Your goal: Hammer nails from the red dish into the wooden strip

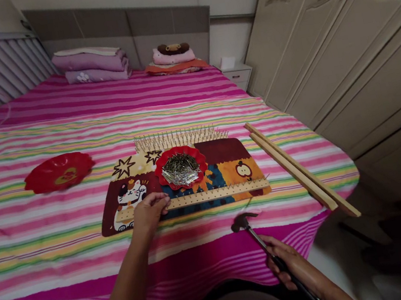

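Observation:
My left hand point(150, 210) rests at the left part of a narrow wooden strip point(201, 198), its fingertips pinched together against the wood. What they hold, if anything, is too small to make out. Small holes and a row of thin upright nails run along the strip to the right of the fingers. A claw hammer point(251, 231) is gripped by its black handle in my right hand point(286, 261), its head low over the bed's near side. Beyond the strip, a red scalloped dish point(202, 162) holds many loose nails point(180, 166). A colourful patterned mat point(220, 153) lies under dish and strip.
Several nail-studded wooden strips point(179, 138) lie behind the mat. Two bare wooden bars point(295, 167) lie at the right, overhanging the bed edge. A red lid-like plate point(58, 172) is at the left. Folded bedding point(94, 65) sits near the headboard; wardrobes point(350, 33) line the right.

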Available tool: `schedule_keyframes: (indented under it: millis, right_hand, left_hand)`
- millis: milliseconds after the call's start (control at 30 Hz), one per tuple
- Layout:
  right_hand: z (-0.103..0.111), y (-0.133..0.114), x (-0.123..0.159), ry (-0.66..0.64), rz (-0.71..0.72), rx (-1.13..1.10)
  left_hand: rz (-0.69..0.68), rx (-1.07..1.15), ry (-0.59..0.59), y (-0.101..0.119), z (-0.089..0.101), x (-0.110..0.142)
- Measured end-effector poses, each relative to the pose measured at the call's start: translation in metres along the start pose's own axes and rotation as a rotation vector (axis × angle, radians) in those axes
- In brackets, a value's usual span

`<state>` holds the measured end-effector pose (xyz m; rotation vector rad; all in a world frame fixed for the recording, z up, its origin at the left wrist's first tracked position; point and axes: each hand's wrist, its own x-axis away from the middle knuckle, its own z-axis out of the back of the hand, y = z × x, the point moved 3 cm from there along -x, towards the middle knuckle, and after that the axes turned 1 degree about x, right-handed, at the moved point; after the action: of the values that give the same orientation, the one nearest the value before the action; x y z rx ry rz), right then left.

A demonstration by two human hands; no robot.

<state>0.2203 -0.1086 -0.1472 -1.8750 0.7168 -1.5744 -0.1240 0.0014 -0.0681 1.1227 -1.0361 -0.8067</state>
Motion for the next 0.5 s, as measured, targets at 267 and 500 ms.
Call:
schedule_keyframes:
  millis: [267,500]
  right_hand:
    - [-0.001,-0.0007,0.0006,-0.012,0.011,0.002]
    - [-0.0005,-0.0003,0.0003,-0.004,0.018,0.01]
  left_hand:
    - [-0.055,-0.121,0.009,-0.0009,-0.0027,0.0024]
    - [-0.073,-0.199,0.027,-0.0066,-0.0024,0.0016]
